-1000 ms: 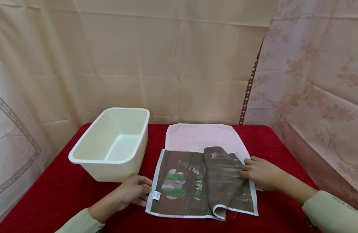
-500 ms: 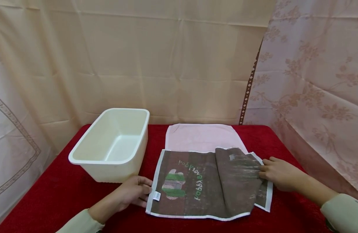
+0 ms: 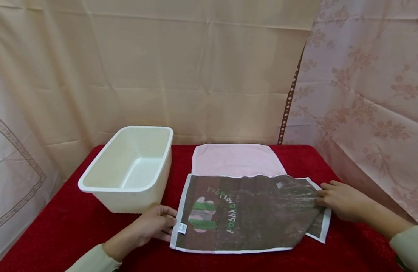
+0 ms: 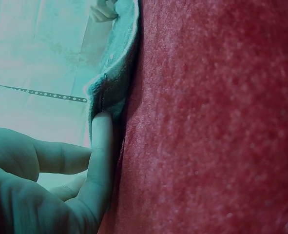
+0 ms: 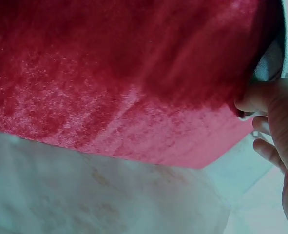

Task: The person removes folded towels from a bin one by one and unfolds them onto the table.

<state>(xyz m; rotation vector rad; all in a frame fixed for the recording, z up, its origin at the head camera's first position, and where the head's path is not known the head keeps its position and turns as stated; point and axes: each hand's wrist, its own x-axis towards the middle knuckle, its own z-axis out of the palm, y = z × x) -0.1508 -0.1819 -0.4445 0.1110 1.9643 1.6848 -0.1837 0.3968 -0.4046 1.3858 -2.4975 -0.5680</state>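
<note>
A brown towel with a pale border lies spread over the red table, with green lettering and a pink-and-green patch on its left part. At its left edge, by a small white tag, my left hand holds the border between thumb and fingers. My right hand pinches the right edge, and creases run from its fingers into the cloth. The lower right portion is folded at a slant, with a bordered corner showing beyond it. Behind lies a pink towel, its near part hidden under the brown one.
A cream plastic basin stands at the left of the table, just behind my left hand. Red plush cloth covers the tabletop. Beige curtains hang behind, with a flowered curtain along the right.
My right hand has moved right, drawing the brown towel's right edge outward. The folded-over middle flap has flattened and spread. My left hand stays in place at the left edge.
</note>
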